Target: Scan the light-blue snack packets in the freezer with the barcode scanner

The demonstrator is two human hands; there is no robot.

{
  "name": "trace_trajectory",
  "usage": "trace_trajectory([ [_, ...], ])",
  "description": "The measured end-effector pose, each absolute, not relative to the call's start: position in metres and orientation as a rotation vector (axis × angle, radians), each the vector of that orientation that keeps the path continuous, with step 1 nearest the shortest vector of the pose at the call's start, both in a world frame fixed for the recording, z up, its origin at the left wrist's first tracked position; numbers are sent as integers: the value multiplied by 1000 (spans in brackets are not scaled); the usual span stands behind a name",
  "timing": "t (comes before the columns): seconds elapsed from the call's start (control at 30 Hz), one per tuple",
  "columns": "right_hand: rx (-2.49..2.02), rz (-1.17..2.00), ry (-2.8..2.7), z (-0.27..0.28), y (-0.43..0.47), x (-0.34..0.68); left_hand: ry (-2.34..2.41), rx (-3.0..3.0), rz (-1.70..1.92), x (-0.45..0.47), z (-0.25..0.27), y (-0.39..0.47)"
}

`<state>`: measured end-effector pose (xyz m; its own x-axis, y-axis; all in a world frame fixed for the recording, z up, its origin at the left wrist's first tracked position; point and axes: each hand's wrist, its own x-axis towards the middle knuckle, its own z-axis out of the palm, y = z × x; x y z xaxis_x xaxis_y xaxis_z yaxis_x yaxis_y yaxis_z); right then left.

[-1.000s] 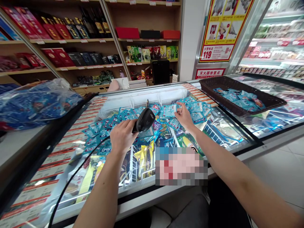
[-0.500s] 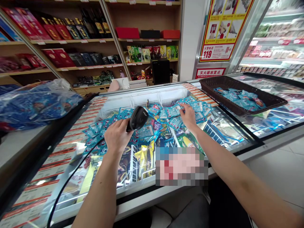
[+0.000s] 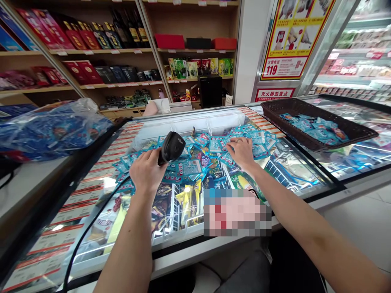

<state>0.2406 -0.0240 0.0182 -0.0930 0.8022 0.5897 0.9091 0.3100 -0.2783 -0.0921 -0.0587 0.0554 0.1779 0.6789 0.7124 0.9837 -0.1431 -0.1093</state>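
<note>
My left hand [image 3: 148, 171] is wrapped round the handle of a black barcode scanner [image 3: 172, 148], its head raised over the glass top of a chest freezer. From its grip a black cable [image 3: 87, 234] runs down to the front left. Many small blue snack packets [image 3: 192, 167] lie spread across the glass, some overlapping. On the packets at the right side of the spread rests my right hand [image 3: 241, 152], fingers apart and bent, touching packets [image 3: 216, 144] without a clear grip on one. A pixelated patch covers something at the freezer's front edge.
A brown woven basket [image 3: 320, 142] with more blue packets stands on the freezer at the right. A clear plastic bag [image 3: 55, 126] of blue packs lies at the left. Price-label strips [image 3: 55, 228] line the glass. Stocked shelves [image 3: 105, 53] stand behind.
My right hand has shifted slightly left over the packets, its fingers now pointing more to the left. The scanner in my left hand has moved a little left and up. The view has turned slightly.
</note>
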Motion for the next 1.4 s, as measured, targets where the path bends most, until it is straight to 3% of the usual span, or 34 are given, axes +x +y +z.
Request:
trace_trajectory([
  [0.47,-808,44,-2671,37,-49,201,-1610,-1872,-741,-94,52,-58],
  [1.4,-1135,318,-2476,32,-33,204,-1494,-2002,-667,-85,51,-58],
])
